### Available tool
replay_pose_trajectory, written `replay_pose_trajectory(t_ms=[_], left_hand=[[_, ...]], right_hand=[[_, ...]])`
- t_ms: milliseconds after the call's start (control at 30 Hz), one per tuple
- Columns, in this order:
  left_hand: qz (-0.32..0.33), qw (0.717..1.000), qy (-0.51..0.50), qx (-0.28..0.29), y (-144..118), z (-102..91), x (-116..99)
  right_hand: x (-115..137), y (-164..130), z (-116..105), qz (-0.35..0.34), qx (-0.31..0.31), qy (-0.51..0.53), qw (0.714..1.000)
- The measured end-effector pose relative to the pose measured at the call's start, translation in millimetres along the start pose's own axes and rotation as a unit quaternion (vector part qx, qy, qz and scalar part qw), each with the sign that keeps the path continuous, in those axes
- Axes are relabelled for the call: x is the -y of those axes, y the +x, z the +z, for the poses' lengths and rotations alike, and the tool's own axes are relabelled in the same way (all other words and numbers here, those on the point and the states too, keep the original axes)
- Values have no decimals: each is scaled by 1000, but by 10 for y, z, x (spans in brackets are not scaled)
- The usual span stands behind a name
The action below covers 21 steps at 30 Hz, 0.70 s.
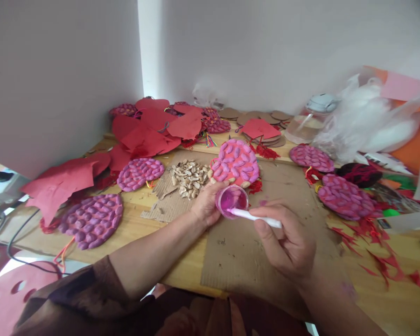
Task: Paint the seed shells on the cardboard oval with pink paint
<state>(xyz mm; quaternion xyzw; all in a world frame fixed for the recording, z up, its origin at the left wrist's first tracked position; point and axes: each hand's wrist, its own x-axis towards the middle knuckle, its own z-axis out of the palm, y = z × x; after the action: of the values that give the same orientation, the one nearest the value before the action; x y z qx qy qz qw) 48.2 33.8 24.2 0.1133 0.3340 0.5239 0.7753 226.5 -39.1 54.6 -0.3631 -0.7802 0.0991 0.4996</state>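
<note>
Two hands closed: left (206, 205) gripping cup (232, 200), right (287, 242) pinching brush (255, 217); shells (189, 177) at eleven o'clock, disc (236, 161) at twelve.

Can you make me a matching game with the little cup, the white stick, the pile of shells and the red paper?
Things:
1. little cup
2. white stick
3. pile of shells
4. red paper

Places:
A. on the cardboard, left of the cup
B. in the left hand
C. at the table's left edge
D. in the right hand

Pairs: 1-B, 2-D, 3-A, 4-C
</note>
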Motion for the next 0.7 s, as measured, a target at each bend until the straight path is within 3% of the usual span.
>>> replay_pose_trajectory(t_ms=[333,500,567,700], left_hand=[[18,999,-3,38,-13,22,63],[37,998,-23,38,-25,59,43],[41,998,-28,42,-23,69,27],[35,998,-32,41,-21,58,13]], right_hand=[[38,6,105,-20,28,-51,998],[40,-16,55,-40,35,8,999],[35,-24,12,-15,5,37,999],[-1,4,-22,118,-79,44,989]])
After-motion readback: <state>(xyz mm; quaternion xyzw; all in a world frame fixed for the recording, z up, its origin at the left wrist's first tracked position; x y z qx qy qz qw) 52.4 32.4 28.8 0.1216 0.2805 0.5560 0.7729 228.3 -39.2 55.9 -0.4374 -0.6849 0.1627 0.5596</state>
